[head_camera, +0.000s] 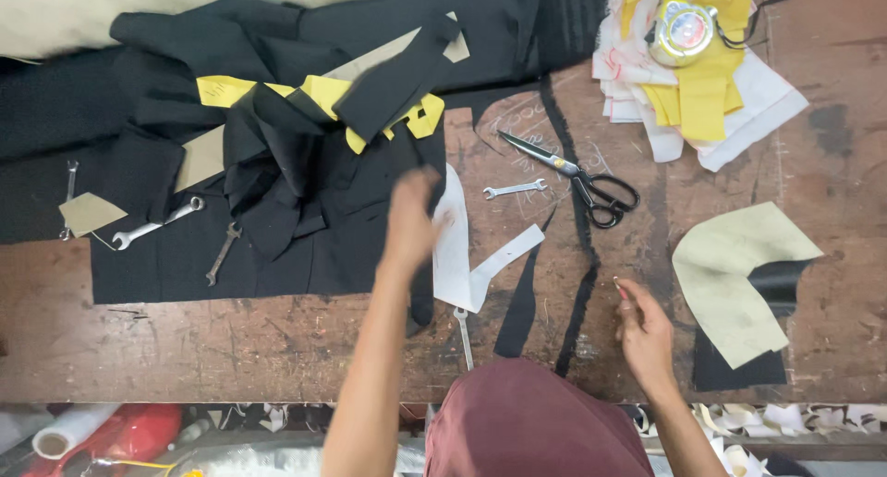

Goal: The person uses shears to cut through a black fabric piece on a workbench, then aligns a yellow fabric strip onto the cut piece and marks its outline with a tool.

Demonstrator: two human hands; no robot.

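My left hand point(411, 220) is blurred with motion over the edge of the black fabric point(277, 246), beside a white paper pattern piece point(457, 255); whether it grips anything cannot be told. My right hand point(644, 334) rests on the wooden table point(277, 348) near its front edge, fingers pinched on a small reddish piece, probably chalk point(619, 288). Black-handled scissors point(577, 177) and a small wrench point(515, 190) lie between the two hands, farther back. Narrow black fabric strips point(577, 283) run down the table between my hands.
Yellow and tan pattern pieces point(319, 94) lie among the black cloth. Two wrenches point(157, 223) sit on the cloth at left. A stack of white and yellow papers point(730, 98) with a shiny round object is at back right. A beige curved pattern point(730, 278) lies at right.
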